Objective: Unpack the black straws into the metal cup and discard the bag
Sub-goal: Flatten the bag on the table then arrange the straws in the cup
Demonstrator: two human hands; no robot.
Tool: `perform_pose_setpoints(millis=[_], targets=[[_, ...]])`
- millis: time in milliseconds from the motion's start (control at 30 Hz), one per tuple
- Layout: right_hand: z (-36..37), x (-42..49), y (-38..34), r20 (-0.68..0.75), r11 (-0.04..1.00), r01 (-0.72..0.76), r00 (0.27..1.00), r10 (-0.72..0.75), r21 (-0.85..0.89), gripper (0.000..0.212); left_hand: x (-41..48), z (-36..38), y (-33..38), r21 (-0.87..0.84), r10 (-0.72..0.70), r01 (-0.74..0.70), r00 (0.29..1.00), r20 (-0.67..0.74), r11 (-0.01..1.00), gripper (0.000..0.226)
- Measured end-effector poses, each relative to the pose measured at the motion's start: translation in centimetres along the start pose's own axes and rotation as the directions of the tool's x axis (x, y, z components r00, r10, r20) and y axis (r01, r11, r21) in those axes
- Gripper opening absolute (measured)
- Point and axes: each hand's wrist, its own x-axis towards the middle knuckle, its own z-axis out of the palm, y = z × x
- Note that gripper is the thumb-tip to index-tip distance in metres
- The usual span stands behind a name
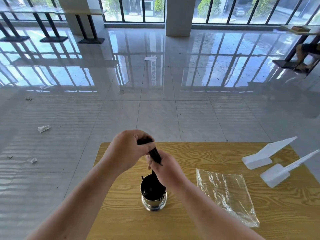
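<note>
A bundle of black straws [155, 154] stands tilted, its lower end inside the metal cup [153, 202] on the wooden table [199, 153]. My left hand [128, 149] is closed around the bundle's top. Just below it, my right hand [166, 168] grips the bundle's middle, directly above the cup's mouth. A few straw ends lean against the cup's rim. The clear plastic bag [226, 193] lies flat and empty on the table, to the right of the cup.
Two white plastic scoops [263, 155] [284, 170] lie at the table's right side. The table's far edge runs just behind my hands. Scraps of litter dot the glossy tiled floor to the left. A seated person's legs show at the far right.
</note>
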Motion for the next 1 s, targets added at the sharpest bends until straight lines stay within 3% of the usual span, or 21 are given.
perform_pose_setpoints(millis=[67,100,167,200,300,400,467,700,1000], targets=[[-0.4,0.1,-0.7,0.023,0.998,-0.015,1.000,0.013,0.057,0.018,0.0,0.3,0.0,-0.302,-0.089,0.077,0.996,-0.028,0.950,0.028],[-0.6,0.2,-1.2,0.046,0.996,-0.031,0.999,0.027,0.088,0.018,-0.2,0.5,0.0,-0.409,-0.134,0.117,0.991,-0.015,0.905,0.046],[-0.9,0.1,-2.0,0.135,0.971,-0.097,0.988,0.069,0.217,0.013,-0.6,1.2,-0.3,-0.453,-0.231,0.223,0.972,0.039,0.863,0.075],[-1.0,-0.1,-2.3,0.208,0.927,-0.167,0.973,0.100,0.336,0.014,-0.9,1.6,-0.4,-0.426,-0.275,0.281,0.958,0.078,0.860,0.078],[-1.6,-0.9,-3.0,0.405,0.726,-0.378,0.902,0.150,0.574,0.027,-2.0,2.9,-0.8,-0.405,-0.290,0.388,0.914,0.283,0.828,0.056],[-2.0,-1.8,-2.7,0.502,0.610,-0.441,0.861,0.080,0.658,0.025,-2.7,3.3,-0.8,-0.570,-0.243,0.439,0.889,0.388,0.694,0.040],[-2.3,-2.2,-2.4,0.536,0.563,-0.465,0.843,0.045,0.683,0.028,-2.8,3.2,-0.8,-0.592,-0.235,0.457,0.879,0.415,0.664,0.038],[-2.5,-2.8,-1.4,0.600,0.512,-0.531,0.799,0.038,0.675,0.036,-2.7,2.9,-0.7,-0.496,-0.228,0.466,0.855,0.466,0.733,0.038],[-2.5,-2.9,-0.4,0.606,0.508,-0.539,0.794,0.040,0.672,0.033,-2.6,3.6,-1.0,-0.478,-0.236,0.476,0.846,0.478,0.738,0.033]])
